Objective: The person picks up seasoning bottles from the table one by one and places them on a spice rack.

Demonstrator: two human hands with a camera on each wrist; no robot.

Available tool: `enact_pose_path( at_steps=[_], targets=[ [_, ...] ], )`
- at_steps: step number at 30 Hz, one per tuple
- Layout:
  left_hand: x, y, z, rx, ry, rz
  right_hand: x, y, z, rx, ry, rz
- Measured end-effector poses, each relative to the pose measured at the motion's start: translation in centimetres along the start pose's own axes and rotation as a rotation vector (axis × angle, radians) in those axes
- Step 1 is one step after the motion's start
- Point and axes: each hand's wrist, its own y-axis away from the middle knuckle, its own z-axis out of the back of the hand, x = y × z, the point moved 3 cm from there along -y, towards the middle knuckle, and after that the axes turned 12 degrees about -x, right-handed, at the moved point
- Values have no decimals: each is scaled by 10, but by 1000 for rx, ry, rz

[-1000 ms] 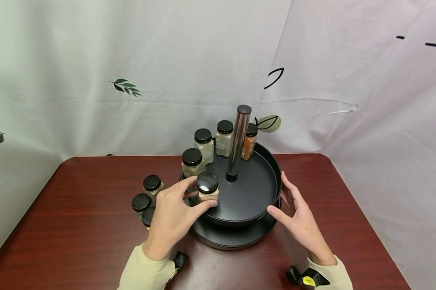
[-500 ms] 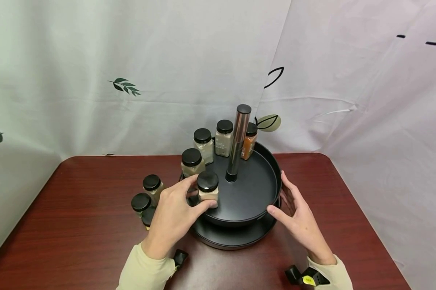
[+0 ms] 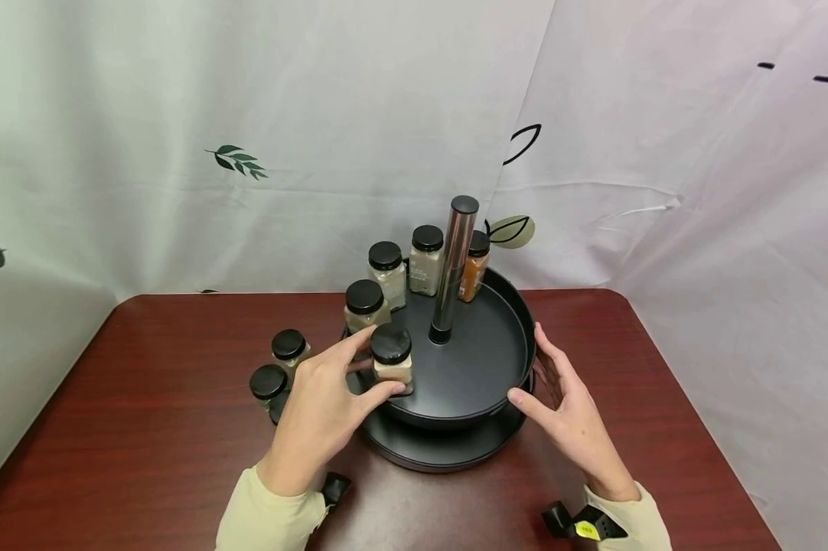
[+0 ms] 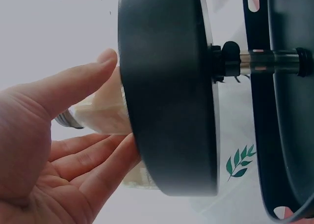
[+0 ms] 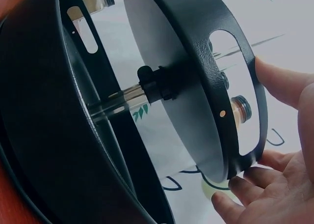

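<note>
My left hand (image 3: 324,405) holds a square spice jar (image 3: 392,370) with a black lid and pale contents between thumb and fingers. This jar is upright at the left front of the upper tray (image 3: 476,375) of a black two-tier turntable. In the left wrist view, the thumb and fingers lie either side of the jar (image 4: 103,108), beside the tray wall. At the turntable's right side, my right hand (image 3: 572,413) touches the upper rim with spread, relaxed fingers; the right wrist view shows its thumb and fingertips against the slotted wall (image 5: 211,42).
More jars stand along the upper tray's back and left, including an orange one (image 3: 474,268). A metal post (image 3: 453,268) rises from its middle. Left of the turntable, several jars (image 3: 288,346) stand on the brown table (image 3: 166,428), partly hidden by my left hand. The lower tray (image 3: 441,451) juts out in front.
My left hand and the spice jar have shifted slightly left on the tray. The right hand stays at the rim.
</note>
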Motion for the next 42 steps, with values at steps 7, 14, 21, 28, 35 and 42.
enact_pose_path(
  at_steps=[7, 14, 21, 28, 35, 42],
  targets=[
    [2, 1, 13, -16, -10, -31, 0, 0, 1, -7, 35, -8],
    [9, -2, 30, -76, -3, -69, 0, -1, 1, 0, 11, 51],
    [24, -8, 47, -140, -35, -39, -1, -2, 1, -22, 33, 99],
    [39, -10, 63, -160, -70, 61, -3, -2, 1, -36, 13, 86],
    [54, -10, 78, -205, -186, 78, -3, -3, 1, -47, -75, 75],
    [70, -7, 90, -163, -239, 134, -2, -4, 1, -49, -129, 50]
  ],
)
